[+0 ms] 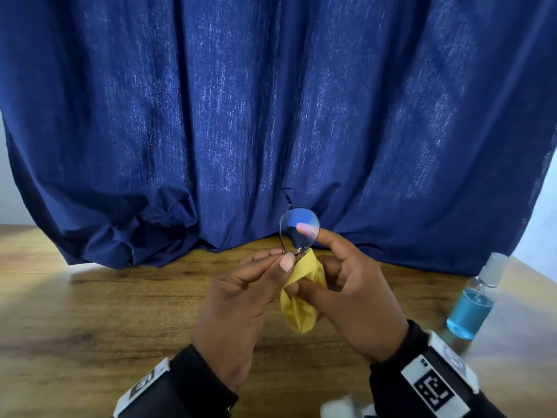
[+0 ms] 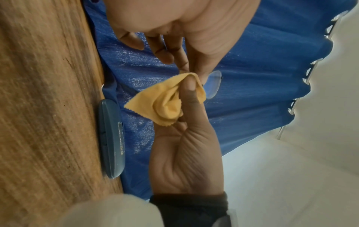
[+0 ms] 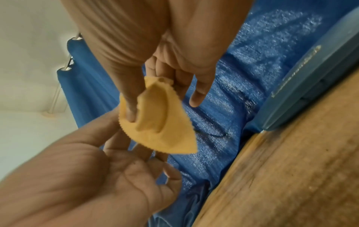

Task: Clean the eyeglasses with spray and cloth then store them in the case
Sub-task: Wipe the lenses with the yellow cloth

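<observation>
Thin dark-framed eyeglasses (image 1: 300, 226) are held upright above the wooden table (image 1: 105, 312). My left hand (image 1: 283, 257) pinches the frame at the lower edge of one lens. My right hand (image 1: 313, 260) holds a yellow cloth (image 1: 301, 309) bunched under its thumb, while its index finger reaches up behind the lens. In the left wrist view the cloth (image 2: 167, 104) hangs from that thumb beside the lens (image 2: 213, 84). The right wrist view shows the cloth (image 3: 161, 122) draped over my fingers. A closed blue-grey case (image 2: 111, 138) lies on the table against the curtain.
A clear spray bottle (image 1: 473, 303) of blue liquid stands at the right on the table. A dark blue curtain (image 1: 271, 116) hangs behind and bunches onto the tabletop. The case (image 3: 310, 76) lies at its foot. Something white (image 1: 340, 408) shows at the bottom edge.
</observation>
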Demonstrator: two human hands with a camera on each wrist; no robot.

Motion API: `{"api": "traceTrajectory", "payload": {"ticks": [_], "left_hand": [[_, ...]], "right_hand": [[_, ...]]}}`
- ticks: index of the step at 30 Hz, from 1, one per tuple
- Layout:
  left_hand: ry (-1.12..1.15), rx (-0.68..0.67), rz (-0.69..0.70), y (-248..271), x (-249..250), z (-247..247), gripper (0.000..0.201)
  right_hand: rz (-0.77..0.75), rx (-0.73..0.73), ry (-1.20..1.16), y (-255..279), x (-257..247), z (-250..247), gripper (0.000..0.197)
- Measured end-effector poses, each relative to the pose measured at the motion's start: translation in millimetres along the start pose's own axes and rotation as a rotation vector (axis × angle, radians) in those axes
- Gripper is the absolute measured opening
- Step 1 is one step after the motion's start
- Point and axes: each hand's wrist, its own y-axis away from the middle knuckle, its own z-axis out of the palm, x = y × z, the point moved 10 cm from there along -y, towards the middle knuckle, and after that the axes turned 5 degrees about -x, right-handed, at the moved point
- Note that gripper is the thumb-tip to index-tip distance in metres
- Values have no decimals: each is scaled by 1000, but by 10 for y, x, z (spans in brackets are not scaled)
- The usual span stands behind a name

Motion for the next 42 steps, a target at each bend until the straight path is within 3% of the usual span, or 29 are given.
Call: {"api": "traceTrajectory", "payload": {"ticks": [7,13,19,24,30,42], "left_hand": [[-150,23,40,-41,83,-90,11],[-406,4,137,-19,188,-70,10],[-329,-15,67,-21,119,-24,15],[-333,46,91,-8,193,-86,11],[-295,38,72,17,156,-38,18],[-250,18,38,-20,175,-52,11]], "right_hand": [[-43,22,108,-16,-85,-94,42],[-60,31,105,-2,-143,-114,45],[-48,-34,213,-9,-122,-69,50],[-55,-29,241,-13,-142,-70,44],[-40,-46,266,16,-127,70,62],[-57,-108,149,18,-140,122,51]]}}
